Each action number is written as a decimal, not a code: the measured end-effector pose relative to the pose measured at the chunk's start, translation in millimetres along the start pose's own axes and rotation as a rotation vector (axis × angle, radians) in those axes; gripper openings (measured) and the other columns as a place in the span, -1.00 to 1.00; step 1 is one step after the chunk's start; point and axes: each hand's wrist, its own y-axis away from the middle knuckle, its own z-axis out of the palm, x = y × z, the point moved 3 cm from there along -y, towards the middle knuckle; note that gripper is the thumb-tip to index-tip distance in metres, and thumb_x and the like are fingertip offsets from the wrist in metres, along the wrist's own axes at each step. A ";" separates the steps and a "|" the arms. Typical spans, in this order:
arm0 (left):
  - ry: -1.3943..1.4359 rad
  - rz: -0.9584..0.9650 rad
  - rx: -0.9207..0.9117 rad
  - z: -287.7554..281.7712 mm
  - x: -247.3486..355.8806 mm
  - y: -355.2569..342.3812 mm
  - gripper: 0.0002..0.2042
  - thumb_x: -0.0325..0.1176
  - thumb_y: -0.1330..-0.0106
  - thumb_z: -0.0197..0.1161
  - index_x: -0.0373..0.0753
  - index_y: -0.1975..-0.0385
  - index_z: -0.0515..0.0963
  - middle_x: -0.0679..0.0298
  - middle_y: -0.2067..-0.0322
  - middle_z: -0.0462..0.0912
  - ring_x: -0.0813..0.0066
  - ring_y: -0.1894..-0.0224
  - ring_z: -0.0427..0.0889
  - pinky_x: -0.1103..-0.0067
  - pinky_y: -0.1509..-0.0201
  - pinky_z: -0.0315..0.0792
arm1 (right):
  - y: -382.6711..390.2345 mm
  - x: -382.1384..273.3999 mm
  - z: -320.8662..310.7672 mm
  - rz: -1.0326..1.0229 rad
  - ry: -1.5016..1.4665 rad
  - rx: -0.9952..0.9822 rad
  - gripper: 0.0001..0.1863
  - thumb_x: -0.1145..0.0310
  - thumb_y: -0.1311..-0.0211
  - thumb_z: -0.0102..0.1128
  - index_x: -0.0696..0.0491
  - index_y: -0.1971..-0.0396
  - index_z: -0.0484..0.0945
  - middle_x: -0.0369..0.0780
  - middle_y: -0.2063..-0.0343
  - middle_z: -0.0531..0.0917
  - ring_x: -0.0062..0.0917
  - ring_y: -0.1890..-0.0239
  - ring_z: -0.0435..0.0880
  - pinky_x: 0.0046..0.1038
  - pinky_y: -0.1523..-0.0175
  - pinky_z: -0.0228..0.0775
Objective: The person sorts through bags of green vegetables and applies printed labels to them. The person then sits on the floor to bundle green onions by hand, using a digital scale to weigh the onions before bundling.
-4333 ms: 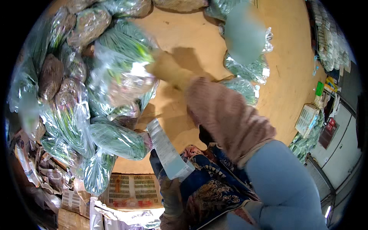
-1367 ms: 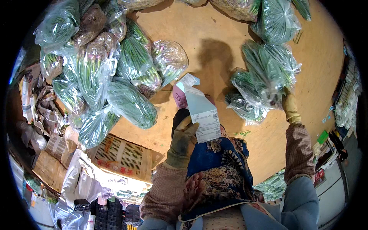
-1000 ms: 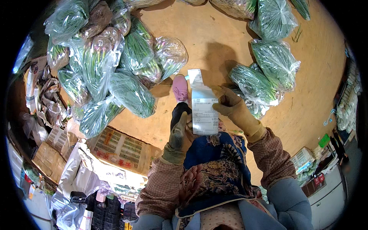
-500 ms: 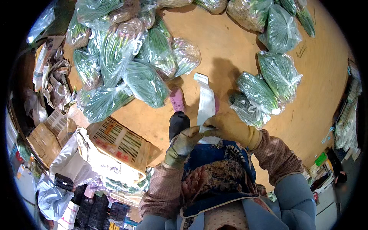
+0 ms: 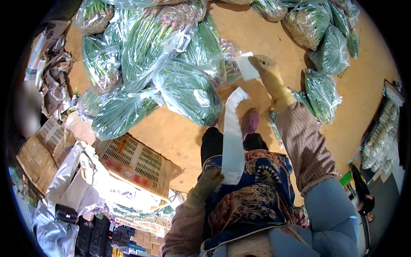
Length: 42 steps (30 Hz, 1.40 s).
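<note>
Low in front of my apron, my gloved left hand is closed on the lower end of a long white strip of labels. The strip stands upward, its free end curling over near the top. Farther forward, my gloved right hand pinches a single white label by its edge, apart from the strip. That label is beside a large see-through plastic bag of scallions, and I cannot tell whether they touch. More bagged scallions with roots and purplish stem bases are heaped to the left.
Other bagged scallions lie on the tan floor at the right, partly hidden by my right arm. A slatted plastic crate stands at the left. Crumpled paper lies beyond it, and packed bags line the far right.
My hands have moved apart. The right went forward with a single label now separate from the strip, while the left drew back with the strip. The view has shifted toward the left heap.
</note>
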 end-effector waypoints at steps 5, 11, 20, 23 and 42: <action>0.299 0.000 -0.122 -4.1 -6.2 -1.5 -0.69 -0.47 -0.17 -0.07 -0.39 0.08 0.36 0.20 0.19 0.49 0.50 0.16 0.43 0.58 0.05 0.31 | -73.4 52.2 -28.7 -0.125 0.670 0.180 -0.73 0.20 -0.11 0.02 0.09 0.35 0.52 -0.20 0.56 0.56 -0.54 0.52 0.49 -0.52 0.37 0.31; 0.313 -0.197 -0.264 22.3 -45.6 -63.6 -0.74 -0.44 -0.21 -0.06 -0.33 0.12 0.40 0.24 0.28 0.51 0.52 0.25 0.44 0.56 0.18 0.36 | -163.0 63.6 8.0 -0.494 1.076 0.133 -0.69 0.13 -0.10 -0.04 0.05 0.30 0.48 -0.06 0.42 0.55 -0.17 0.35 0.52 -0.34 0.29 0.36; 0.288 -0.345 -0.276 16.6 -24.4 -91.9 -0.75 -0.47 -0.20 -0.06 -0.35 0.13 0.41 0.23 0.29 0.51 0.57 0.30 0.42 0.59 0.23 0.36 | -114.0 221.5 45.3 -0.515 1.501 -0.358 -0.24 0.15 -0.01 0.05 0.07 -0.18 -0.05 -0.12 -0.22 -0.08 -0.26 -0.25 -0.08 -0.30 -0.26 -0.20; 0.197 -0.421 -0.285 20.5 -18.3 -100.8 -0.74 -0.46 -0.20 -0.04 -0.36 0.13 0.40 0.24 0.31 0.51 0.56 0.30 0.43 0.60 0.21 0.35 | -126.0 228.9 32.2 -0.439 1.563 -0.450 -0.17 0.11 0.03 0.10 -0.03 -0.21 -0.13 -0.14 -0.23 -0.13 -0.21 -0.26 -0.14 -0.22 -0.27 -0.25; 0.347 -0.101 0.098 95.7 -8.4 -99.3 -0.77 -0.56 -0.14 -0.02 -0.41 0.18 0.40 0.16 0.21 0.48 0.43 0.19 0.47 0.56 0.06 0.34 | 57.8 161.4 -205.8 0.023 1.119 -0.336 -0.75 0.53 0.12 0.02 0.06 0.33 0.48 -0.10 0.40 0.49 -0.25 0.30 0.48 -0.30 0.18 0.33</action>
